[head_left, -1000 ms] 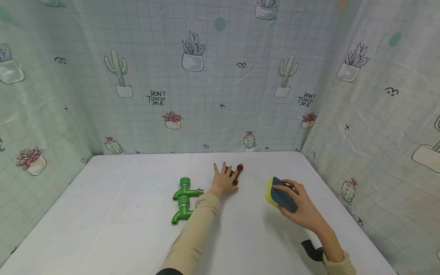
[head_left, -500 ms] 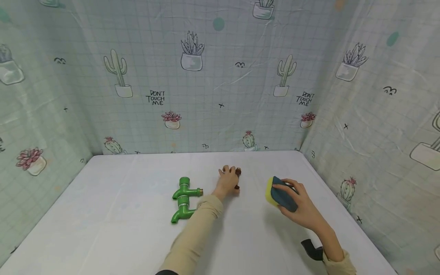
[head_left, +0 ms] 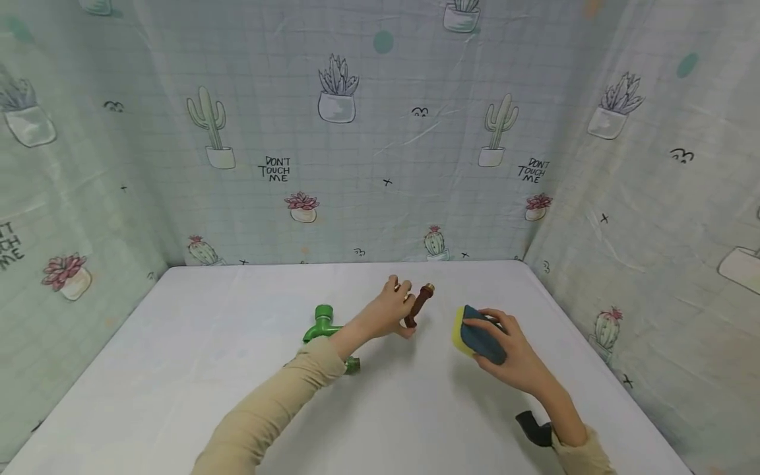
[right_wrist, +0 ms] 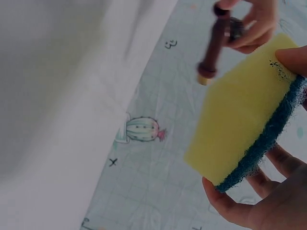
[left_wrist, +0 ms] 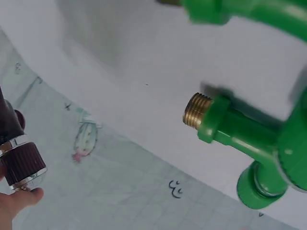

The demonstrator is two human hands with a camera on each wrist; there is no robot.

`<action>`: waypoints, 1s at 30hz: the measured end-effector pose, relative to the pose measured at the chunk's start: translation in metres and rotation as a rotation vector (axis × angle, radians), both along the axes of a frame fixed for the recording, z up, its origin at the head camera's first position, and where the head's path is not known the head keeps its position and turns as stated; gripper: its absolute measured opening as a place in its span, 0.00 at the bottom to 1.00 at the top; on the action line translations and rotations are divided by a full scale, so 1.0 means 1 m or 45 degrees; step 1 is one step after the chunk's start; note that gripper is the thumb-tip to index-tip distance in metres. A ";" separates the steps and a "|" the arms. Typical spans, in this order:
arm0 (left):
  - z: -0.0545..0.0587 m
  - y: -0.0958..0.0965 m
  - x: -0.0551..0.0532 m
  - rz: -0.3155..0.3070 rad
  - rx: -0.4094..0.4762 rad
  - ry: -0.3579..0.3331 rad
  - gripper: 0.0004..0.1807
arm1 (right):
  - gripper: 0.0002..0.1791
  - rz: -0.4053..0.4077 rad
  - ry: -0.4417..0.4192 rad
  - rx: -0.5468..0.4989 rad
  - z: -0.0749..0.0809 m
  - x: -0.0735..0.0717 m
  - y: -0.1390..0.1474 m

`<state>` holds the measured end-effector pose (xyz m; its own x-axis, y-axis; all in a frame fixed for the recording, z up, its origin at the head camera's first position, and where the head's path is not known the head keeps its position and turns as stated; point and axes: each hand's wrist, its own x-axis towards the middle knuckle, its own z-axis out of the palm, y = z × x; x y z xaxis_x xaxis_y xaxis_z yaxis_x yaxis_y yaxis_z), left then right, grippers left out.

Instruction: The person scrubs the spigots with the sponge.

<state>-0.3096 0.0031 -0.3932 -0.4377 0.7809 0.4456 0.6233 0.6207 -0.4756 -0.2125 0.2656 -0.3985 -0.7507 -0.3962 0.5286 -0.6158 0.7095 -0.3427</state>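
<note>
My left hand (head_left: 384, 313) grips a dark brown tap (head_left: 420, 305) over the back middle of the table, its brass thread pointing away. The left wrist view shows the tap's ribbed collar (left_wrist: 23, 165) beside a fingertip (left_wrist: 28, 198). On the right, my right hand (head_left: 515, 356) holds a sponge (head_left: 485, 338) by its edges, above the table. One side of it is yellow foam (right_wrist: 240, 110), the other a blue-green scouring layer (right_wrist: 261, 151). Green taps (head_left: 323, 323) with brass threads (left_wrist: 196, 111) lie left of centre, partly hidden by my left forearm.
A curved black pipe-like piece (head_left: 533, 430) lies near my right wrist, which partly covers it. The white table (head_left: 178, 343) is bordered at the back and sides by a cactus-print cloth (head_left: 350, 158).
My left hand has closed round the brown tap and raised it, turning toward the right. The left forearm has swung across the green taps. My right hand keeps hold of the sponge, nearly still.
</note>
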 end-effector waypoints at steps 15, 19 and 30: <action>0.024 -0.055 0.087 -0.330 1.809 -1.777 0.22 | 0.35 0.207 -0.018 -0.185 0.024 -0.001 -0.079; 0.017 -0.071 0.092 -0.446 1.843 -2.247 0.27 | 0.34 0.286 -0.015 -0.129 0.026 0.003 -0.097; -0.003 -0.088 0.112 -0.328 1.759 -2.333 0.41 | 0.33 0.279 0.065 0.046 0.018 0.011 -0.120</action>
<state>-0.1979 -0.0852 -0.3959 -0.8346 0.5496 -0.0372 -0.1557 -0.1706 0.9729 -0.2016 0.1457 -0.3802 -0.6173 -0.5658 0.5466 -0.7723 0.5682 -0.2840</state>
